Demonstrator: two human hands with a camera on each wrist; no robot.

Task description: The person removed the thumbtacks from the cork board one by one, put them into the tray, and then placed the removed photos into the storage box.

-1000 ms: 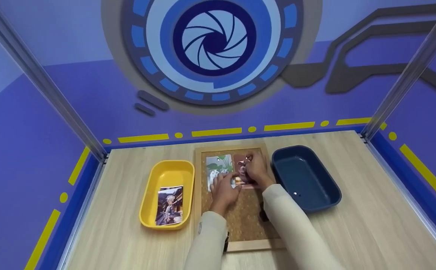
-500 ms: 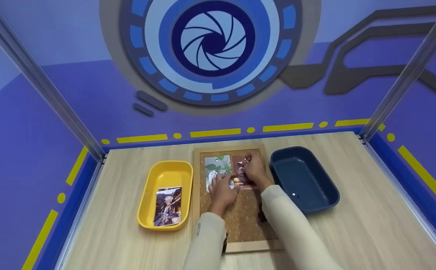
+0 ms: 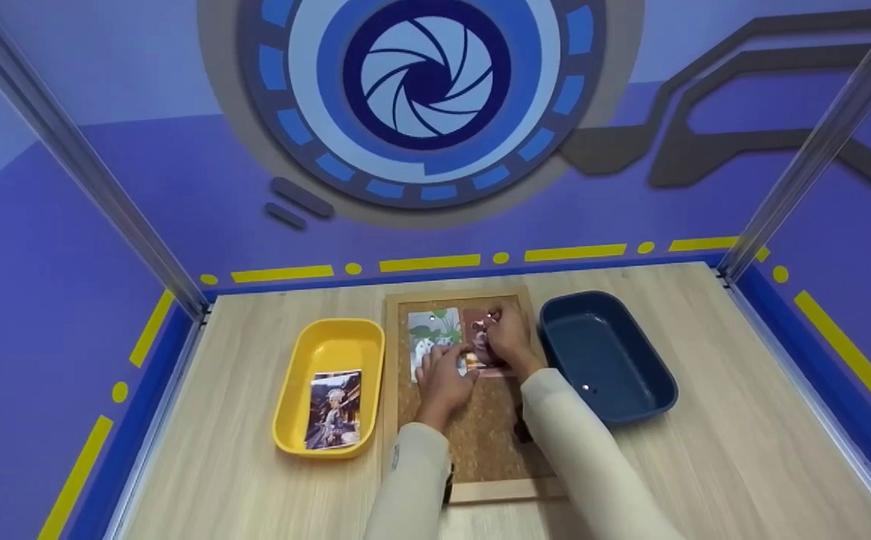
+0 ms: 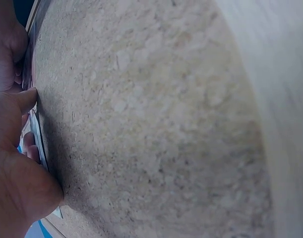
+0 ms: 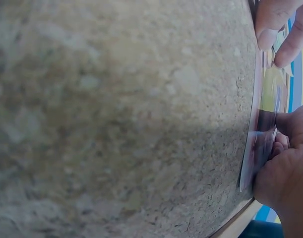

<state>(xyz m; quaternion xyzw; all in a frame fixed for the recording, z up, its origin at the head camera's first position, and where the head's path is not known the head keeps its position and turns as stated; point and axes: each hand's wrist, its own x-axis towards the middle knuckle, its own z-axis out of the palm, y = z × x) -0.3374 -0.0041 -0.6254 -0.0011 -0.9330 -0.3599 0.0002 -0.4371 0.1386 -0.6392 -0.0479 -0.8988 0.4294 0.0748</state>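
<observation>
- The reddish-brown printed photo card (image 3: 479, 346) lies on the far right part of my landmark, the rectangular brown cork board in a pale wooden frame (image 3: 480, 442).
- My right hand (image 3: 512, 339) covers that card's right side, its fingers curled by a small shiny dot (image 3: 489, 315) near the card's far edge; from my feed I cannot tell whether they pinch anything.
- My left hand (image 3: 444, 382) lies loosely spread, fingers apart and clamped on nothing, resting over the near part of the far left area of the board, its thumb touching the reddish-brown card.
- Beneath its fingers I see a pale grey and green printed card (image 3: 435, 330), just beside the other on the board.
- Left of the board I have a yellow rounded rectangular tray (image 3: 341, 345) with a photo of a costumed figure (image 3: 334, 411) lying in it.
- Right of the board sits a dark blue rounded rectangular tray (image 3: 608, 345).
- Under the board spreads the pale wood-grain tabletop (image 3: 735, 420); beyond it I see a purple-blue printed wall (image 3: 180, 187).
</observation>
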